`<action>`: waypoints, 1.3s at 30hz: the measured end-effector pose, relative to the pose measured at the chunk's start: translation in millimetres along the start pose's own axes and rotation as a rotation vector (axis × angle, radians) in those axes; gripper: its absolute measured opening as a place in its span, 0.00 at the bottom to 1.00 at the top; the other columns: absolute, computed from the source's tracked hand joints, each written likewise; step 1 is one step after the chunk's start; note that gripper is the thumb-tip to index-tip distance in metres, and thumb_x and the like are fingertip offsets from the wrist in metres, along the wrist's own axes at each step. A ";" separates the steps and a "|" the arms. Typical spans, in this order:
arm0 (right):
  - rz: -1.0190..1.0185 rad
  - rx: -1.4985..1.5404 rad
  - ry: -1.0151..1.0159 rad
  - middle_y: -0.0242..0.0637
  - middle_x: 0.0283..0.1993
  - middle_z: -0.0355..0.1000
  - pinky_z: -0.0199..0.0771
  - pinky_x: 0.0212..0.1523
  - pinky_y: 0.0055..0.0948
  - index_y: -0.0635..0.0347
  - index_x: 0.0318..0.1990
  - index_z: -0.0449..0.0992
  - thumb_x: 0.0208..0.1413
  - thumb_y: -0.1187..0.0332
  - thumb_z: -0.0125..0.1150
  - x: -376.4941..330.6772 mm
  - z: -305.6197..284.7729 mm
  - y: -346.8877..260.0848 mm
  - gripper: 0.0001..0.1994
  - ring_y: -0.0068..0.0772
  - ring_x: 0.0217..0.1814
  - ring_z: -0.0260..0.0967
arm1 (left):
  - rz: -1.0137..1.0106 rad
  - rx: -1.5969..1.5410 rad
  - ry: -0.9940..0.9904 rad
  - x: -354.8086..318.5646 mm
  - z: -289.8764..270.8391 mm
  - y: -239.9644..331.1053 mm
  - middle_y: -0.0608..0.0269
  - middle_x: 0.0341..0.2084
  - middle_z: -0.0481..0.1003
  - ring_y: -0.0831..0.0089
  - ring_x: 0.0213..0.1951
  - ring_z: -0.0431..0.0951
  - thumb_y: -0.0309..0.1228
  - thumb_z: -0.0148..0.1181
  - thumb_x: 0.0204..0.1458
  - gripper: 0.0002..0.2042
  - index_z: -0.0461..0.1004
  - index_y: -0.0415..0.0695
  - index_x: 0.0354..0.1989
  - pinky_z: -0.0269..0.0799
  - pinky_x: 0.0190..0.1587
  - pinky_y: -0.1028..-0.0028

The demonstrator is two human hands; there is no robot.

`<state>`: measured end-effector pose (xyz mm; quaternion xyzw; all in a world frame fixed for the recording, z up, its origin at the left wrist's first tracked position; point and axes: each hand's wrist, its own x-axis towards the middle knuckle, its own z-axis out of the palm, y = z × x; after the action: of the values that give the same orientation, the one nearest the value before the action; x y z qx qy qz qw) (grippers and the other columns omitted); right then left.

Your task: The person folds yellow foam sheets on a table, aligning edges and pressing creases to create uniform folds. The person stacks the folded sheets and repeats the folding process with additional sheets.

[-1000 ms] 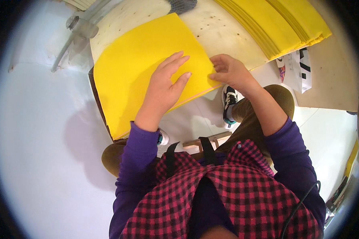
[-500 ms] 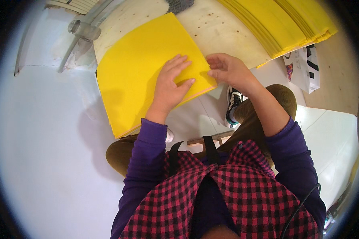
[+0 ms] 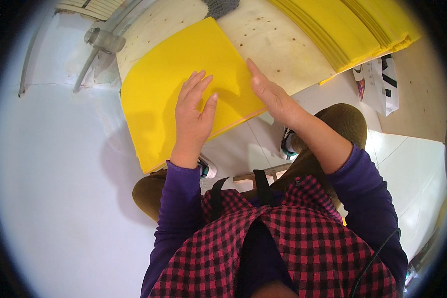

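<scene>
A yellow sheet-like piece (image 3: 154, 99), wide and flat, lies on the pale wooden board before me. Above its near middle is my left hand (image 3: 192, 116), fingers stretched and thumb apart, holding nothing. My right hand (image 3: 273, 97) is at the sheet's right edge, turned on its side with the fingers extended and nothing visible in it. Whether either palm touches the sheet I cannot tell. Along the near edge runs a thin pale strip.
The wooden board (image 3: 263, 42) has small dark holes. Stacked yellow sheets (image 3: 333, 30) sit at the far right, above a white printed bag (image 3: 380, 89). A grey mesh-like piece (image 3: 222, 7) lies at the far edge. A glass jar (image 3: 104, 39) stands far left. My knees flank the board's near side.
My left hand has shifted left over the sheet. The right hand has turned onto its side and moved slightly left, its fingers straightening. The yellow sheet has stayed nearly in place.
</scene>
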<state>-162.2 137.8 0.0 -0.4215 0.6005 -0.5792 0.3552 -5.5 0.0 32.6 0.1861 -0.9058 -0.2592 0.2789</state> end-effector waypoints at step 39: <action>-0.046 -0.482 -0.046 0.48 0.70 0.52 0.46 0.71 0.33 0.60 0.66 0.56 0.38 0.70 0.73 -0.4 -30.9 5.7 0.44 0.43 0.74 0.45 | -0.039 -0.018 -0.129 -11.3 16.5 -10.5 0.50 0.56 0.69 0.53 0.61 0.64 0.32 0.70 0.39 0.26 0.73 0.42 0.51 0.58 0.63 0.62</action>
<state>-190.8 150.2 -3.3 -0.5207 0.7033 -0.4175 0.2448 -4.7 3.2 10.2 0.1841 -0.9157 -0.2842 0.2163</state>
